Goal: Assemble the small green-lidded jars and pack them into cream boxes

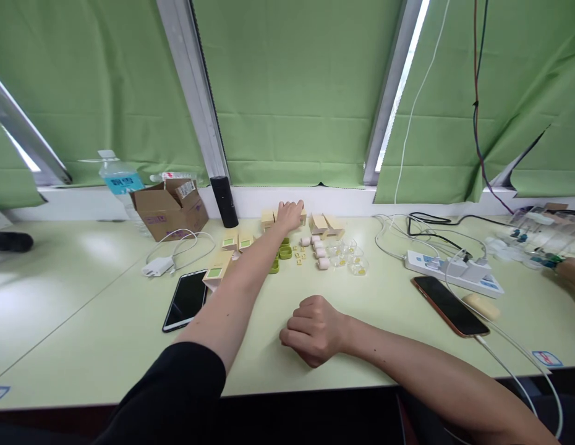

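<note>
two phones (186, 300) (449, 305), one water bottle (122, 183), one cardboard box (170, 208), one black cylinder (upright) (224, 201), one power strip (454, 271)

Nothing legible: the water bottle's (122, 182) blue label and the cardboard box's (170, 213) stickers are too blurred

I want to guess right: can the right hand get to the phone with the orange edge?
Probably yes. The right hand rests as a fist on the table, and the orange-edged phone lies just to its right, with bare tabletop between them.
</note>
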`<state>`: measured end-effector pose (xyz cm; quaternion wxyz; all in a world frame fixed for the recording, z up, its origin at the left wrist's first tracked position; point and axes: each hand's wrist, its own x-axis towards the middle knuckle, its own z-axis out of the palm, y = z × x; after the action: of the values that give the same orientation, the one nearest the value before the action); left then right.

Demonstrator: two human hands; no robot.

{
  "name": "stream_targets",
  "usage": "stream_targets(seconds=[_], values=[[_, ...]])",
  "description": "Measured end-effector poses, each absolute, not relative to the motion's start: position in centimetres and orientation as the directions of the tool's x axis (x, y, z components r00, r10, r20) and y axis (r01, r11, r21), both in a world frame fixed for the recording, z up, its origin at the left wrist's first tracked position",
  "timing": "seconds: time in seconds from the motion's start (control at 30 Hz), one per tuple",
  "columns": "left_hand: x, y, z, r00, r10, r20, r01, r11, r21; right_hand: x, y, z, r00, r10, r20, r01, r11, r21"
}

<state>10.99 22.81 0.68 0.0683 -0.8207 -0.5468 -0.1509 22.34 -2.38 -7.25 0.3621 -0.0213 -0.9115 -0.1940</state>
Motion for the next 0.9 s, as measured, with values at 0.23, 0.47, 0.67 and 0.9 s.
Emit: stream_targets(seconds=[0.23,0.47,0.67,0.9], values=[[11.3,23.4,-1.8,0.316,0.893,0.32,0.943,-0.332,-0.002,22.1,-2.5,-7.3,-0.744,-0.111,0.659,0.175,0.92,0.352],[12.5,21.4,-2.0,0.366,0.905,0.215,0.92,-0.387,0.061,21.7,-2.5,-7.4,-0.758,-0.095,0.645,0.193,0.912,0.361],[13.4,21.7,-2.9,0.261,0.963,0.058,0.943,-0.268,0.199,21.9,-2.5,-7.7,-0.775,-0.101,0.624,0.173,0.916,0.363],[13.6,23.2,-3.0,0.168,0.986,0.01,0.948,-0.165,0.274,22.0,-2.7,-7.4,-0.764,-0.106,0.637,0.173,0.917,0.36]])
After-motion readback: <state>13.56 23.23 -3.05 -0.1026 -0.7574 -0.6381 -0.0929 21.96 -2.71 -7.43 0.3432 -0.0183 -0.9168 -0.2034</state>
